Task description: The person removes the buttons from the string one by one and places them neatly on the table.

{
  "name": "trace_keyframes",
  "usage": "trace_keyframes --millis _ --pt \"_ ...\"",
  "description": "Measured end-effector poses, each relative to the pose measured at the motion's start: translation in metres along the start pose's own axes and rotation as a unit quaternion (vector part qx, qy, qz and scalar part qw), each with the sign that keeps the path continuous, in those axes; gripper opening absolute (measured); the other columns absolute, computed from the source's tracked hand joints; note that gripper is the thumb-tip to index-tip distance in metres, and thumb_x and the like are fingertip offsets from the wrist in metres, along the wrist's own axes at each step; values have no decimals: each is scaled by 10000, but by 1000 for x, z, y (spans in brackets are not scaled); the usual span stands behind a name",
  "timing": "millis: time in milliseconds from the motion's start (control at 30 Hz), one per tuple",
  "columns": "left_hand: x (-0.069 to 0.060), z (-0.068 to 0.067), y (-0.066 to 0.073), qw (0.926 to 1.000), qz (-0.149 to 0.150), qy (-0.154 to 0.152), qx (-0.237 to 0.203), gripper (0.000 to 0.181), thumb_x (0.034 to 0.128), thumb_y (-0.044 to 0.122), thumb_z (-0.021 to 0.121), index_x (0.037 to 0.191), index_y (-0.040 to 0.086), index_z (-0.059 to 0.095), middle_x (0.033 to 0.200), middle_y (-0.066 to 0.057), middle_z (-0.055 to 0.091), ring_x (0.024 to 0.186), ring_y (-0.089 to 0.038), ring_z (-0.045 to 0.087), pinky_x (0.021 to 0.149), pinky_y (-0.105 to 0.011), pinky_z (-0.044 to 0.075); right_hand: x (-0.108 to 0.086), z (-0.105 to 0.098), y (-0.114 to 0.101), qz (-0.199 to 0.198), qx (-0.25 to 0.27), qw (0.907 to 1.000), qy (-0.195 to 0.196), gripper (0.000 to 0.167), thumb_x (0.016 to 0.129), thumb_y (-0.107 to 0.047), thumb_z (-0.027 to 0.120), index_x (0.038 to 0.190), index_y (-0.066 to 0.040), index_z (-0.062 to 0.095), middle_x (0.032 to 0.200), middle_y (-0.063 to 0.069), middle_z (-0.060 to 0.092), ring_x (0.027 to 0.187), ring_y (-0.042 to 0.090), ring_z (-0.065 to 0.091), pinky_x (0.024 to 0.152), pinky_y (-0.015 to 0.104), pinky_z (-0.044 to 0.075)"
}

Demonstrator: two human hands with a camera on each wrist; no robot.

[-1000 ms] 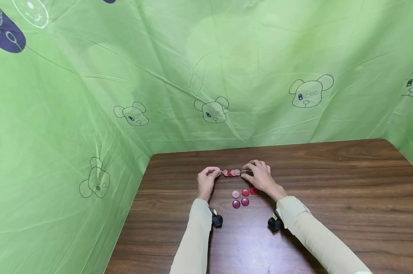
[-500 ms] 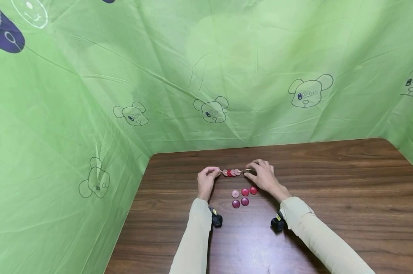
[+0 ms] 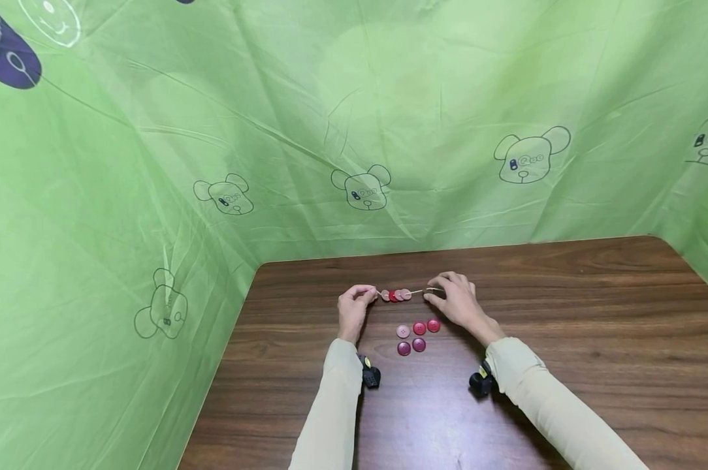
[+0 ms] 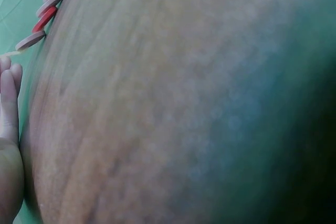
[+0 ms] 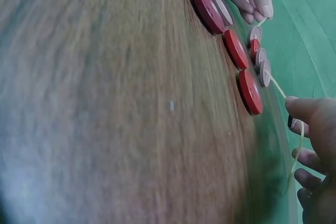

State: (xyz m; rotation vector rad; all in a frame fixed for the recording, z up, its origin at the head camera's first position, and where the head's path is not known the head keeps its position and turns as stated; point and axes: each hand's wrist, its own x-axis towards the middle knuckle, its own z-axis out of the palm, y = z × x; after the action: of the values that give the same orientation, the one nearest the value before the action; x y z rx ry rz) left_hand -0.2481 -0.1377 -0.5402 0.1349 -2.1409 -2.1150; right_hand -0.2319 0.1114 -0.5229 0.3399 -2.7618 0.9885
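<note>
Four threaded buttons [image 3: 393, 296] sit in a row on a pale cord [image 3: 417, 292] near the far edge of the surface [image 3: 565, 313]; the left hand [image 3: 354, 312] and right hand [image 3: 458, 304] pinch the cord on either side. Five loose buttons [image 3: 419, 328] lie unthreaded, so stringing appears about half done.

There were two bare hands [image 3: 354, 312], one thin yellowish cord [image 5: 276, 84] and, strung on it, four round buttons: three pale pink buttons [image 5: 265, 73] and one red button [image 5: 255, 49]. Five others lay loose: one pink button [image 3: 403, 331], two crimson buttons [image 3: 419, 328], two purple buttons [image 3: 403, 348].
</note>
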Motion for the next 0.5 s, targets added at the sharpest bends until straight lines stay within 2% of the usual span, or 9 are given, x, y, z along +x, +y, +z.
trace_keyframes --millis 233,500 --pt "-1 2 1 9999 23 155 -21 145 839 56 720 945 -43 716 885 -195 716 745 -121 683 741 -271 583 -2 -5 5 54 12 10000 28 341 848 -313 715 1113 -104 665 1242 161 565 1179 400 436 937 555 306" --pt "-1 3 0 9998 22 212 -21 124 832 53 726 923 -30 721 875 -189 719 735 -116 685 719 -256 582 -5 -10 12 148 13 9999 49 353 846 -305 719 1118 -89 661 1252 178 560 1177 396 433 937 560 306"
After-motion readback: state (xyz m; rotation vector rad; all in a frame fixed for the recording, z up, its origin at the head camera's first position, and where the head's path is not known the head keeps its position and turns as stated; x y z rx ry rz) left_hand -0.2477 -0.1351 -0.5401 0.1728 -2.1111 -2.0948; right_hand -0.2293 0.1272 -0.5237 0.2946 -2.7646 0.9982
